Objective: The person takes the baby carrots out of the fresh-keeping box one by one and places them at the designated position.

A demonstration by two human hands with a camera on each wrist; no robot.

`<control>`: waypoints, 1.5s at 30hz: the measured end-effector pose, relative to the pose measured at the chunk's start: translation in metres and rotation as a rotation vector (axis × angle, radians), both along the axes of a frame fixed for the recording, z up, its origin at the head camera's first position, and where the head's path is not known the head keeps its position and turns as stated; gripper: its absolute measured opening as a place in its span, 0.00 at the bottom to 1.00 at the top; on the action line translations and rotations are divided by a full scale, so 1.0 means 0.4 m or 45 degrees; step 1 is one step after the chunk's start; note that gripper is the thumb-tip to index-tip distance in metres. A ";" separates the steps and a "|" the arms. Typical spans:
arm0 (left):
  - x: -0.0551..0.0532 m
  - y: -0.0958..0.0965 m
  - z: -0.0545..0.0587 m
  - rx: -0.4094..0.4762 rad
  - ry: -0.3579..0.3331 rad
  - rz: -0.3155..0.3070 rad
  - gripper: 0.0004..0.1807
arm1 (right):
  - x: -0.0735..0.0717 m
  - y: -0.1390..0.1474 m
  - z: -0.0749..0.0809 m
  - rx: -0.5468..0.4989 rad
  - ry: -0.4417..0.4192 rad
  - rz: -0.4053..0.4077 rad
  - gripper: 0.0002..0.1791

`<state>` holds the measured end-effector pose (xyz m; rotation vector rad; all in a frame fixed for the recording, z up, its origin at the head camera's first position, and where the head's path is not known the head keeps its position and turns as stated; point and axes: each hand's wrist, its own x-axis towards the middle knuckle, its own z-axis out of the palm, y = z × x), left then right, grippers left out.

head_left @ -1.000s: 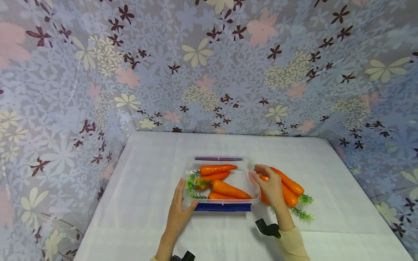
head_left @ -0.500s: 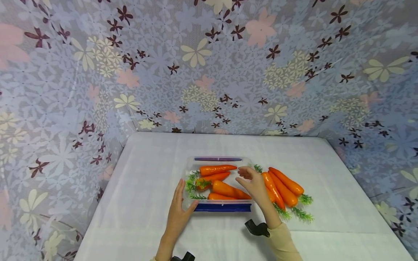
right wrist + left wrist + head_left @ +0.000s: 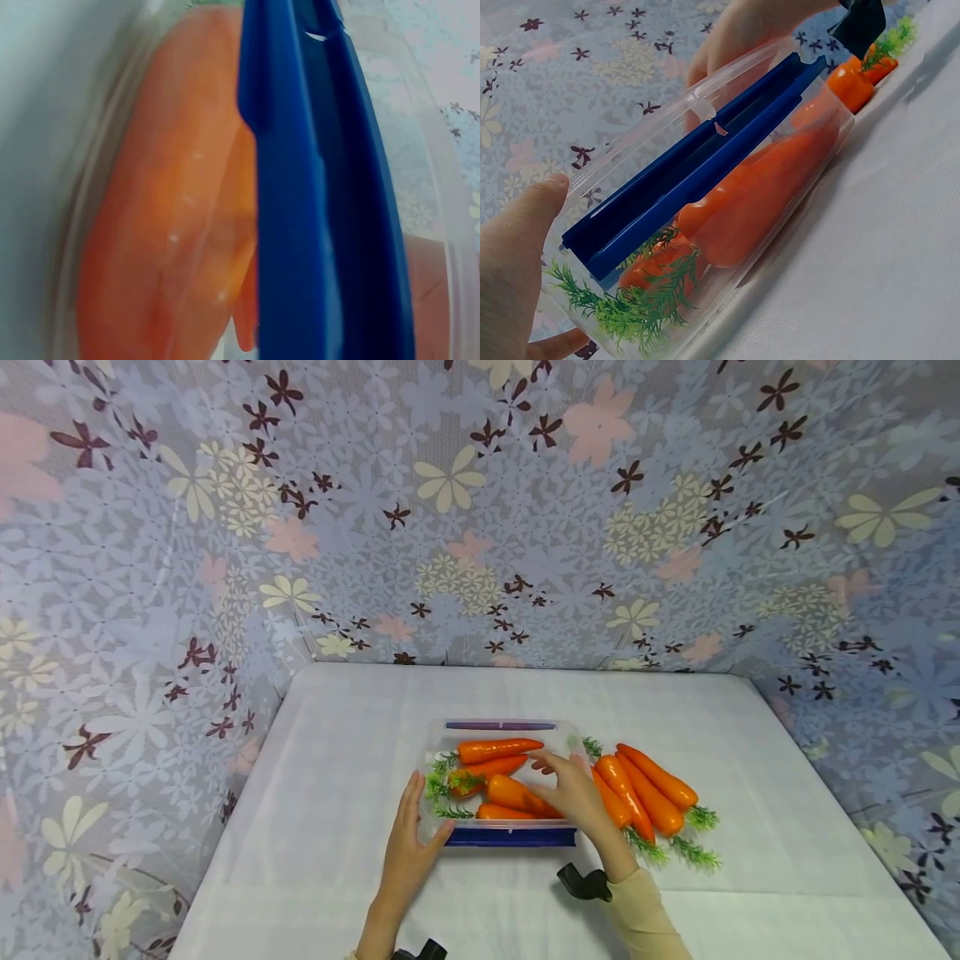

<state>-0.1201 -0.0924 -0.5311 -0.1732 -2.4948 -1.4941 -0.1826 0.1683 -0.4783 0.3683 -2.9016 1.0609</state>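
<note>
Carrying it all, white desk [image 3: 360,710]: its top looks like soft cloth, so a hard push could bunch it up and drag things along

Clear box [image 3: 465,823]: sits in the middle of the desk, flat on its bottom, with carrots inside [image 3: 498,749]; it looks light, so a bump from one side might make it slide or tip

Loose carrots [image 3: 660,806]: four lie side by side on the desk, just right of the box; they are round and shiny, so a knock from an arm could set one rolling

Right hand [image 3: 577,793]: reaches over the right end of the box, fingers a bit bent with a gap to the thumb, and I see nothing held in them; the arm crosses the box edge, so it could catch there and pull the box

Left hand [image 3: 407,843]: rests on the left end, fingers nearly straight along the side and thumb at the front corner, touching the box but not squeezed tight; if it let go, the box might scoot away

Thick carrot [image 3: 513,795]: lies slanted in the box, its thin end close under the right hand; it looks slick, so a weak pinch could let it slip

Front clip [image 3: 513,837]: blue, sticking out at the front; a sleeve could snag it

Black wrist piece [image 3: 585,885]: near the clip but apart, so a low swing might hit it

Green leaves [image 3: 438,783]: bunched at the left end, and they could tangle if one carrot were tugged
</note>
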 end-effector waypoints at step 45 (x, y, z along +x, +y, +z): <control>-0.002 -0.002 0.009 0.033 -0.031 -0.013 0.43 | -0.020 0.000 0.002 0.174 -0.306 0.261 0.22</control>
